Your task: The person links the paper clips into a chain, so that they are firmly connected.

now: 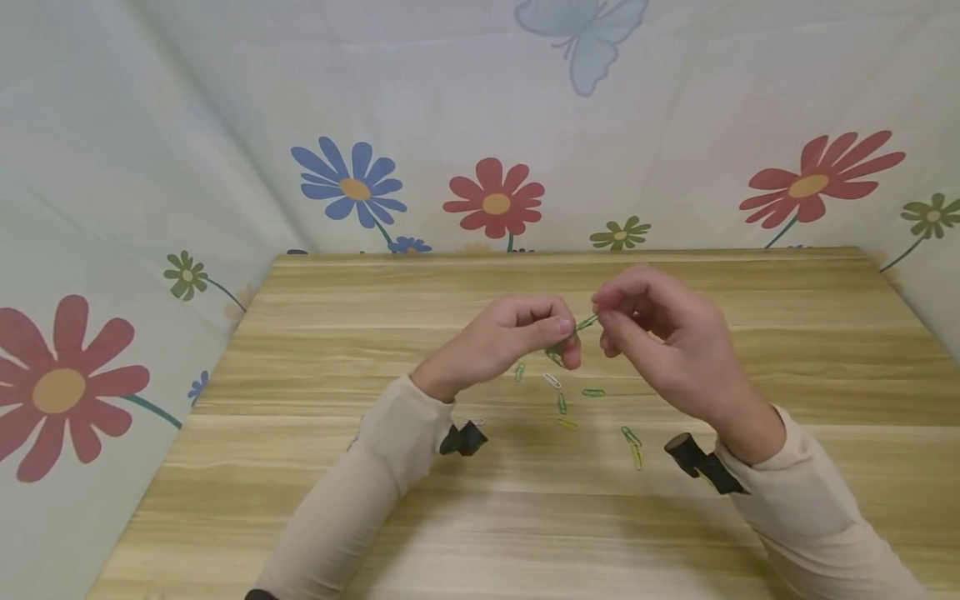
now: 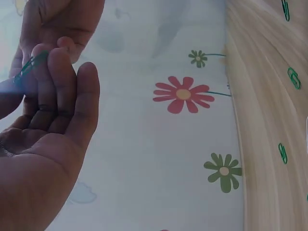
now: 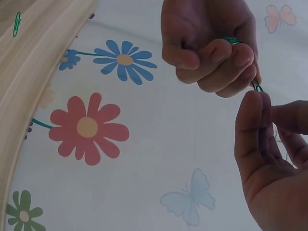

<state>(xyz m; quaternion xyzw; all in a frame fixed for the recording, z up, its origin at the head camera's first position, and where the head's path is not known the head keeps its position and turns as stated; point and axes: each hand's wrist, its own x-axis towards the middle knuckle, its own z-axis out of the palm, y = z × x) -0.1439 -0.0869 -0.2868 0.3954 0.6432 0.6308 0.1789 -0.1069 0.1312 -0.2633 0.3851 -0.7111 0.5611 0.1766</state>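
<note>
My left hand (image 1: 517, 333) and right hand (image 1: 675, 346) meet above the table. Between their fingertips stretches a green paper clip (image 1: 587, 322), pinched by the left thumb and fingers at one side and by the right thumb and forefinger at the other. More green wire (image 3: 232, 40) shows at the curled left fingers in the right wrist view. Just below the left hand, another green clip (image 1: 555, 358) appears in the head view. The left wrist view has green wire (image 2: 31, 65) lying across the left fingertips, with the right hand (image 2: 62, 24) behind.
Loose paper clips lie on the wooden table (image 1: 300, 467) below the hands: several green ones (image 1: 593, 392), a white one (image 1: 552, 381), a yellow one (image 1: 567, 424) and another yellow one (image 1: 637, 457). A flowered cloth (image 1: 420, 92) hangs behind the table. Black wrist cameras (image 1: 463, 438) sit at both cuffs.
</note>
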